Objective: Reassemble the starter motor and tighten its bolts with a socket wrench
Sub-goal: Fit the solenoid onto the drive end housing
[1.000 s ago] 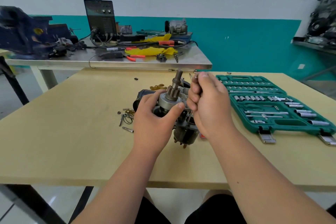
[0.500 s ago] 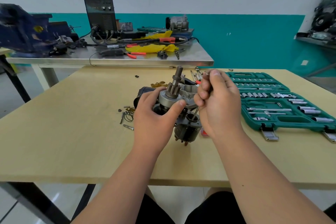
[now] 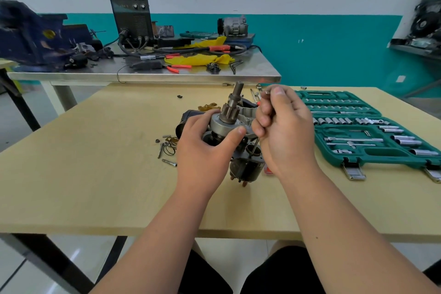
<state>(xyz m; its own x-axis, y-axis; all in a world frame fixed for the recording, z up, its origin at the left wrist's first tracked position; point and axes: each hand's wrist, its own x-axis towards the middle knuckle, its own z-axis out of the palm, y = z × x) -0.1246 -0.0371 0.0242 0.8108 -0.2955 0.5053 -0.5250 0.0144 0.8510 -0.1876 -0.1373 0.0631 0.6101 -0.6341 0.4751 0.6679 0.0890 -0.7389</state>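
The starter motor stands on the wooden table, its pinion gear and shaft pointing up and away. My left hand grips the silver drive body just under the gear. My right hand pinches a long thin bolt; the bolt's lower end reaches down to the motor's dark housing and its head shows above my fingers. The housing's far side is hidden by my hands.
An open green socket set case lies right of the motor. Loose bolts, rings and small parts lie to its left. Behind stands a steel bench with a welder, cables, pliers and a blue vise.
My right hand has shifted slightly right and up with the long bolt. My left hand keeps its grip on the motor. The view has drifted a little.
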